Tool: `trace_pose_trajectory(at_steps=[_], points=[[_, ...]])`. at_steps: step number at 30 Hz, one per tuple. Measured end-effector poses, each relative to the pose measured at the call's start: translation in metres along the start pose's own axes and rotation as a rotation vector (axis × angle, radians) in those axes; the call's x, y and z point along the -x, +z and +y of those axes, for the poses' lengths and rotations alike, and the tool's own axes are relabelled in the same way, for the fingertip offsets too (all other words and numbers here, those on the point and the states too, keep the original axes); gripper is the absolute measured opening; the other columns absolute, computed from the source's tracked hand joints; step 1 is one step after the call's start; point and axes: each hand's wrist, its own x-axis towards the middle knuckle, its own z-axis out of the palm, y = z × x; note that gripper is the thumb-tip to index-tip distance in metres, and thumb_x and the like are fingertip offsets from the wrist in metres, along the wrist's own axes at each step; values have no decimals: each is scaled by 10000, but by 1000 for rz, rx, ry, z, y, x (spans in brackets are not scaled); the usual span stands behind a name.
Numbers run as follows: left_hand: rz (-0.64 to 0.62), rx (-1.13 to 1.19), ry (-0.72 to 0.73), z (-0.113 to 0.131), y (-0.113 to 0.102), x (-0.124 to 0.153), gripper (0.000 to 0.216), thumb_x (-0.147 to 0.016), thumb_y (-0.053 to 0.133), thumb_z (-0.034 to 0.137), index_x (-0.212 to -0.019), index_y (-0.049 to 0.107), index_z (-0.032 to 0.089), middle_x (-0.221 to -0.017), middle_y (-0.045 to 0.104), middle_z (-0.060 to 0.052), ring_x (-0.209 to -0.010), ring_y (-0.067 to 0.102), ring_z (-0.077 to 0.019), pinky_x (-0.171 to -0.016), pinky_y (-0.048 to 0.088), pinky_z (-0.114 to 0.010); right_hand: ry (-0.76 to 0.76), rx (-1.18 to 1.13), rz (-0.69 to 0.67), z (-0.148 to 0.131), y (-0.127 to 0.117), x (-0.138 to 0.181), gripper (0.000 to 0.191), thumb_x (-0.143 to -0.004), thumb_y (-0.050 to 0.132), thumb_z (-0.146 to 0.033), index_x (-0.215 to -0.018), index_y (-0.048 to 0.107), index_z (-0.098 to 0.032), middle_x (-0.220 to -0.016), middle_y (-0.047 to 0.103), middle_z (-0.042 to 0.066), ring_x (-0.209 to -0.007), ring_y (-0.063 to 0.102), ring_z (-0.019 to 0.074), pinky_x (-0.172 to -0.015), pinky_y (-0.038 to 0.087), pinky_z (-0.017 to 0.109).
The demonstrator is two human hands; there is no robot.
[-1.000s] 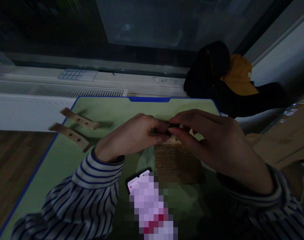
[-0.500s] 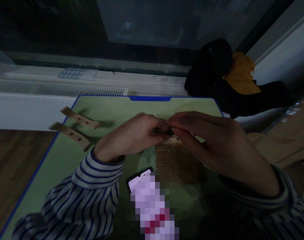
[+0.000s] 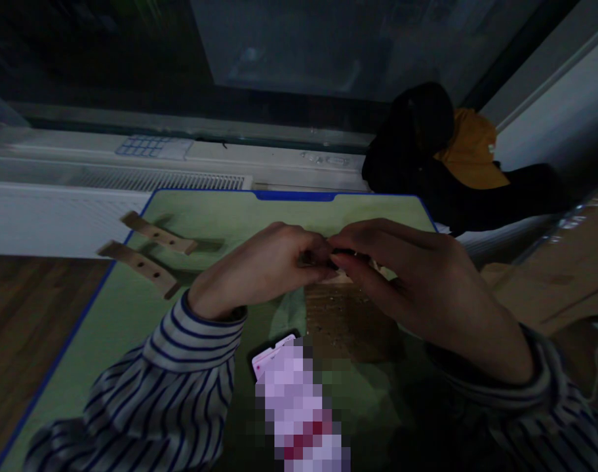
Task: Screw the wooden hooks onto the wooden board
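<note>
Fingertip to fingertip, my left hand (image 3: pixel 264 265) and my right hand (image 3: pixel 419 282) meet over a brown board (image 3: pixel 351 324) with small crumbs on it. Both are closed in a pinch. Whatever lies between the fingertips is small, dark and mostly hidden. Under the fingers shows part of a pale wooden piece (image 3: pixel 339 278), at the board's far edge. To the left of my left hand lie two curved wooden pieces (image 3: pixel 160 235) with holes in them, the nearer one (image 3: pixel 141 266) jutting past the table's edge.
A lit phone (image 3: pixel 299 393) lies on the green table (image 3: pixel 205 206) near me. Beyond the blue rim stand a radiator (image 3: pixel 53 219) and a windowsill (image 3: pixel 269 157). Dark clothing (image 3: pixel 407 137) and an orange cap (image 3: pixel 471 151) are at the back right, above a cardboard box (image 3: pixel 564 275).
My right hand's thumb and index finger have shifted slightly at the fingertips, showing a dark gap between them. My left hand stays nearly still.
</note>
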Motion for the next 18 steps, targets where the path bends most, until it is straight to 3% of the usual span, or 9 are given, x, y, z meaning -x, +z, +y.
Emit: trace_pose_trajectory(at_steps=[5, 10, 14, 18], points=[[5, 1, 22, -2, 0, 1, 110, -809, 580, 267, -796, 655, 187, -779, 691, 12, -746, 634, -134, -642, 413, -229, -9, -24, -7, -1, -4, 1, 266, -862, 535, -185, -1125, 560, -151, -1082, 639, 17, -938, 607, 86, -784, 460, 153], [-18, 9, 25, -1, 0, 1, 98, -807, 574, 243, -821, 659, 196, -788, 691, 17, -745, 630, -131, -638, 415, -223, -31, -52, -14, 1, -5, 2, 218, -869, 517, -162, -1077, 584, -150, -1078, 646, 17, -969, 601, 87, -838, 445, 159], [-61, 43, 18, 0, 0, 1, 111, -803, 556, 182, -847, 657, 198, -788, 685, 27, -736, 621, -117, -642, 420, -209, -20, -9, 18, 2, -3, 2, 193, -859, 542, -192, -1041, 591, -148, -1018, 659, 29, -909, 620, 105, -770, 465, 184], [-66, 42, -1, 1, 1, 1, 118, -820, 546, 227, -846, 656, 194, -765, 682, 21, -711, 620, -124, -611, 410, -222, -4, 30, 32, 3, -1, 1, 182, -860, 548, -226, -1026, 588, -161, -983, 664, 30, -857, 631, 114, -690, 467, 194]])
